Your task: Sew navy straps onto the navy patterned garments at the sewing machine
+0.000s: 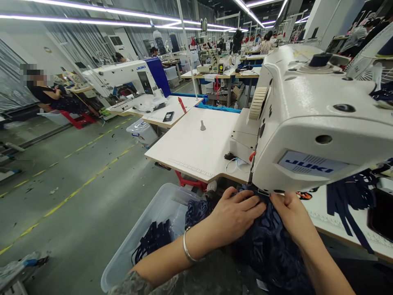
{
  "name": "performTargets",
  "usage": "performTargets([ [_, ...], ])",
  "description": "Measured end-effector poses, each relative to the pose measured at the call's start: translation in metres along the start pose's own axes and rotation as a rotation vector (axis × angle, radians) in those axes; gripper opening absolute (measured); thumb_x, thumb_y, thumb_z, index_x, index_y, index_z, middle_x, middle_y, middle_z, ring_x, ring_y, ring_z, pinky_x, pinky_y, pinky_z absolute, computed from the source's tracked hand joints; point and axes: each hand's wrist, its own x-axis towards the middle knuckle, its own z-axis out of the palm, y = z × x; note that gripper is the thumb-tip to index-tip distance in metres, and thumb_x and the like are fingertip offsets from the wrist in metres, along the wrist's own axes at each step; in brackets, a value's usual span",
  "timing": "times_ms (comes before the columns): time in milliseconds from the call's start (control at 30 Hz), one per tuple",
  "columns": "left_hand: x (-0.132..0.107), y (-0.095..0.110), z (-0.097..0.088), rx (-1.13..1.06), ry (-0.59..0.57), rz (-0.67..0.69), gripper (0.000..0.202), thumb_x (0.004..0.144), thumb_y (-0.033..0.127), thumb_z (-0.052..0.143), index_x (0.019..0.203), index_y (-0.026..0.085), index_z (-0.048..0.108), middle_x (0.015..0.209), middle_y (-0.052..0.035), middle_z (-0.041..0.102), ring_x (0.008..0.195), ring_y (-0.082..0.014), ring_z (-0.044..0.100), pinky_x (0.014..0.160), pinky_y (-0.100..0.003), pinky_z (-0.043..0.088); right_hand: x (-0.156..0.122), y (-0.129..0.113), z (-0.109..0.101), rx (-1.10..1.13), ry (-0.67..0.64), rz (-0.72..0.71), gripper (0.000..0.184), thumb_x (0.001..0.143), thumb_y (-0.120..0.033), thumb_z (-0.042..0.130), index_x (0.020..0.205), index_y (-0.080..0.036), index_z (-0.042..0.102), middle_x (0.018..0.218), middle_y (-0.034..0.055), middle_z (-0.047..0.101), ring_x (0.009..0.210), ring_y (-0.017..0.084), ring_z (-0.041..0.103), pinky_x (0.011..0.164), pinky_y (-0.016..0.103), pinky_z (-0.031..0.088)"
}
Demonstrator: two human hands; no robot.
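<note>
My left hand (pixel 233 217) lies palm down with fingers stretched out on a dark navy lace fabric (pixel 270 246), just below the head of a white JUKI sewing machine (pixel 307 119). My right hand (pixel 291 215) presses the same fabric beside it, fingertips tucked under the machine head, where the needle area is hidden. A silver bangle (pixel 188 249) circles my left wrist. The fabric spills down toward my lap.
A clear plastic bin (pixel 147 233) with dark strips stands on the floor at my left. The white sewing table (pixel 196 147) extends left of the machine. Navy strips (pixel 346 205) hang at the right. Another JUKI machine (pixel 129 80) and seated workers are beyond the aisle.
</note>
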Motion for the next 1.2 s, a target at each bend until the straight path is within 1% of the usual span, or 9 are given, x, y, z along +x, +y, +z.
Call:
performTargets([
  [100, 0.002, 0.002, 0.0, 0.041, 0.014, -0.04, 0.031, 0.101, 0.022, 0.036, 0.128, 0.025, 0.05, 0.126, -0.0018, 0.058, 0.123, -0.0169, 0.046, 0.094, -0.037, 0.032, 0.006, -0.001, -0.005, -0.259, -0.037, -0.014, 0.037, 0.081, -0.043, 0.047, 0.056, -0.025, 0.027, 0.048, -0.0058, 0.03, 0.048, 0.012, 0.033, 0.048, 0.026, 0.025],
  [167, 0.003, 0.004, 0.001, 0.056, 0.018, -0.075, 0.03, 0.101, 0.022, 0.035, 0.127, 0.025, 0.05, 0.125, -0.0017, 0.058, 0.122, -0.0186, 0.046, 0.094, -0.038, 0.031, 0.008, -0.001, -0.007, -0.381, -0.019, -0.033, 0.039, 0.08, -0.044, 0.043, 0.053, -0.025, 0.023, 0.047, -0.0054, 0.027, 0.048, 0.012, 0.031, 0.048, 0.027, 0.022],
  [367, 0.006, 0.014, 0.0, 0.116, 0.007, -0.186, 0.031, 0.096, 0.018, 0.043, 0.124, 0.024, 0.052, 0.116, -0.0047, 0.056, 0.111, -0.0248, 0.048, 0.092, -0.041, 0.031, 0.012, -0.003, -0.008, -0.525, 0.01, 0.021, 0.04, 0.079, -0.05, 0.042, 0.049, -0.025, 0.033, 0.044, -0.001, 0.042, 0.045, 0.015, 0.04, 0.048, 0.027, 0.027],
  [500, 0.008, 0.02, 0.002, 0.182, 0.049, -0.205, 0.033, 0.094, 0.018, 0.044, 0.125, 0.022, 0.052, 0.112, -0.0059, 0.056, 0.106, -0.0253, 0.049, 0.092, -0.041, 0.03, 0.017, 0.001, -0.009, -0.56, 0.023, 0.005, 0.037, 0.078, -0.05, 0.044, 0.053, -0.024, 0.048, 0.054, 0.0066, 0.06, 0.056, 0.023, 0.056, 0.051, 0.029, 0.036],
  [567, 0.008, 0.022, 0.003, 0.208, 0.06, -0.206, 0.032, 0.093, 0.018, 0.044, 0.125, 0.021, 0.052, 0.112, -0.0062, 0.055, 0.108, -0.0256, 0.048, 0.093, -0.041, 0.029, 0.019, 0.004, -0.01, -0.566, 0.04, -0.033, 0.033, 0.079, -0.047, 0.046, 0.057, -0.023, 0.055, 0.058, 0.0088, 0.064, 0.064, 0.027, 0.062, 0.052, 0.03, 0.039],
  [733, 0.009, 0.025, 0.004, 0.24, 0.077, -0.222, 0.032, 0.093, 0.019, 0.046, 0.125, 0.02, 0.053, 0.109, -0.005, 0.055, 0.11, -0.0251, 0.048, 0.096, -0.04, 0.028, 0.02, 0.01, -0.012, -0.557, 0.034, -0.169, 0.029, 0.083, -0.037, 0.048, 0.063, -0.023, 0.062, 0.054, 0.0079, 0.065, 0.072, 0.028, 0.066, 0.058, 0.029, 0.044],
  [933, 0.011, 0.028, 0.008, 0.266, 0.09, -0.227, 0.031, 0.093, 0.021, 0.049, 0.123, 0.021, 0.055, 0.109, -0.0049, 0.055, 0.109, -0.0245, 0.048, 0.096, -0.039, 0.027, 0.02, 0.012, -0.012, -0.556, 0.013, -0.161, 0.028, 0.085, -0.039, 0.046, 0.078, -0.021, 0.065, 0.075, 0.0122, 0.072, 0.085, 0.03, 0.067, 0.06, 0.03, 0.045],
  [1100, 0.012, 0.029, 0.011, 0.268, 0.11, -0.236, 0.029, 0.093, 0.021, 0.05, 0.121, 0.021, 0.056, 0.108, -0.0044, 0.055, 0.109, -0.0242, 0.049, 0.095, -0.039, 0.028, 0.02, 0.012, -0.012, -0.547, 0.015, -0.147, 0.029, 0.082, -0.036, 0.046, 0.057, -0.026, 0.056, 0.053, 0.0094, 0.064, 0.081, 0.032, 0.066, 0.06, 0.032, 0.045],
  [1200, 0.012, 0.028, 0.01, 0.264, 0.104, -0.235, 0.029, 0.093, 0.022, 0.051, 0.121, 0.021, 0.056, 0.107, -0.0042, 0.055, 0.109, -0.0249, 0.049, 0.095, -0.039, 0.028, 0.019, 0.012, -0.013, -0.533, -0.002, -0.135, 0.029, 0.082, -0.037, 0.045, 0.057, -0.025, 0.056, 0.054, 0.0097, 0.065, 0.078, 0.032, 0.066, 0.061, 0.032, 0.045],
])
